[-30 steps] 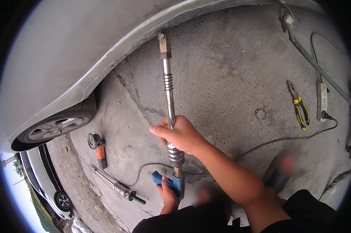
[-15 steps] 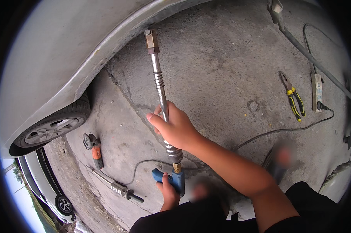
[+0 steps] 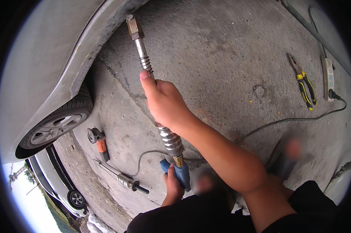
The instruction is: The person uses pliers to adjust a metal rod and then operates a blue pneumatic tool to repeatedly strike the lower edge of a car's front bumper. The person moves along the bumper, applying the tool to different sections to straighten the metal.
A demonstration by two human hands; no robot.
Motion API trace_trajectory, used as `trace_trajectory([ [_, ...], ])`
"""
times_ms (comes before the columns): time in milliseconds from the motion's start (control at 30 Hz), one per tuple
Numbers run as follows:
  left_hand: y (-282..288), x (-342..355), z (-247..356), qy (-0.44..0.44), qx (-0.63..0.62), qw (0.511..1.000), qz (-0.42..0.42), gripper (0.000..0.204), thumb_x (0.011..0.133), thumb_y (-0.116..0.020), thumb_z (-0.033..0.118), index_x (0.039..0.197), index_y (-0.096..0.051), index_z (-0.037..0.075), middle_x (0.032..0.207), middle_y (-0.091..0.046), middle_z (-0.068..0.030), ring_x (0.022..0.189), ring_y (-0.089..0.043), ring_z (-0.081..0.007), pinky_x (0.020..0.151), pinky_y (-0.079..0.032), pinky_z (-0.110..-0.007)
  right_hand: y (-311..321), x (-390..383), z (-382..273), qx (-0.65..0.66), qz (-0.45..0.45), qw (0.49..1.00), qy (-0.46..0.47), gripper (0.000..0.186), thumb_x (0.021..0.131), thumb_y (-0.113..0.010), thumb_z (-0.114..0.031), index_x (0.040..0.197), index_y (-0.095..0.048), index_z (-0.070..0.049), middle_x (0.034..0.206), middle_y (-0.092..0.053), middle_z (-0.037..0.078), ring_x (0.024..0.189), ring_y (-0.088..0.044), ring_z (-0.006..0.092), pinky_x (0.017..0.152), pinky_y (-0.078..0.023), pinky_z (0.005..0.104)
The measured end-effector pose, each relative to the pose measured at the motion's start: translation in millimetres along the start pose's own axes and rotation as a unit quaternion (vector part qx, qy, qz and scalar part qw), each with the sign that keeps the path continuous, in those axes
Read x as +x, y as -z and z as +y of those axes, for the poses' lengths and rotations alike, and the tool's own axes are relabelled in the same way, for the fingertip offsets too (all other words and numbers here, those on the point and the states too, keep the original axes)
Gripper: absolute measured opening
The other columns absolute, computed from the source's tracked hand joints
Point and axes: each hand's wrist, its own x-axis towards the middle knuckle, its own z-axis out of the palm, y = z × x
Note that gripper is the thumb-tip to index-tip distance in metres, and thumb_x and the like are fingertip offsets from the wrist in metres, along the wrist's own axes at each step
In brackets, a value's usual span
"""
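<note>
A slide hammer (image 3: 170,140) with a silver shaft, a ribbed metal section and a blue pistol-shaped handle slants up across the middle. My left hand (image 3: 173,188) is closed round the blue handle (image 3: 182,175) at its lower end. Higher up, my right hand (image 3: 165,101) wraps round the shaft, its thumb lying along the metal just below a coil spring (image 3: 145,63). The brass-coloured hex end (image 3: 134,28) points at the lower edge of a grey car body (image 3: 55,50). Whether that end touches the body, I cannot tell.
An angle grinder (image 3: 99,143) and a second slide hammer (image 3: 123,179) lie on the concrete at left, near the car's wheel (image 3: 53,130). On the right are yellow-black pliers (image 3: 303,83) and a power strip (image 3: 328,79) with a cable (image 3: 284,122). A white car (image 3: 53,176) stands farther left.
My right hand has slid up the shaft toward the spring, baring more of the ribbed section. The tool's hex end has shifted up and left in view, and the view has turned slightly.
</note>
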Motion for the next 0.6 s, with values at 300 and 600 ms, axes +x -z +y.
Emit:
trace_trajectory([
  [300, 9.1, -5.3, -14.2, -0.007, 0.074, 0.993, 0.09, 0.052, 0.094, -0.058, 0.039, 0.124, -0.037, 0.001, 0.11, -0.055, -0.0159, 0.098, -0.06, -0.0251, 0.081, -0.052, -0.042, 20.4, -14.1, 23.9, 0.007, 0.054, 0.998, -0.042, 0.048, 0.101, -0.045, -0.052, 0.076, -0.043, -0.011, 0.057, -0.042, -0.004, 0.044, -0.039, 0.0069, 0.042, -0.036, 0.0261],
  [600, -10.3, -3.5, 15.0, -0.032, 0.011, 0.998, 0.048, 0.05, 0.089, -0.066, 0.034, 0.117, -0.041, 0.0, 0.107, -0.052, -0.0142, 0.093, -0.057, -0.0221, 0.081, -0.051, -0.039, 20.3, 1.0, -0.5, -0.02, 0.039, 0.999, 0.014, 0.054, 0.101, -0.044, -0.05, 0.075, -0.051, -0.003, 0.06, -0.052, 0.005, 0.056, -0.053, 0.017, 0.056, -0.045, 0.035],
])
